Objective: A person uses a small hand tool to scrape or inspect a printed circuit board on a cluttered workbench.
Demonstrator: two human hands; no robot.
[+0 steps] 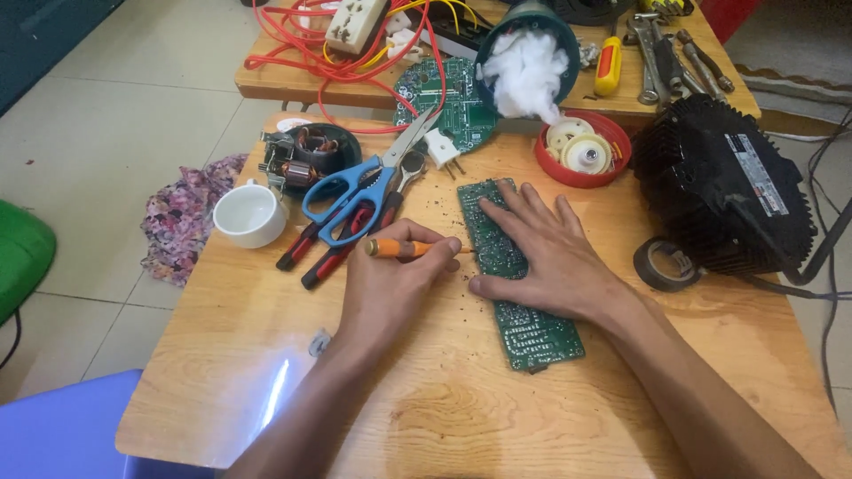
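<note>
Holding a small orange-handled screwdriver in our left hand, fingers closed round the handle, we have its tip just at the left edge of the long green circuit board. Our right hand lies flat and spread wide on the board, pinning it near the middle of the wooden table. We judge the work mid-way: the board is out of any housing and dark crumbs lie scattered around it, yet the tool is at work on one spot and nothing looks put back together.

Toward the table's far left corner lie blue-handled scissors, red-and-black pliers, a white cup and a motor part. Near the far edge sits a red lid with white gears; a black finned casing and a tape roll fill the right edge. A second bench behind carries orange cable and wrenches, over a pale tiled floor.
</note>
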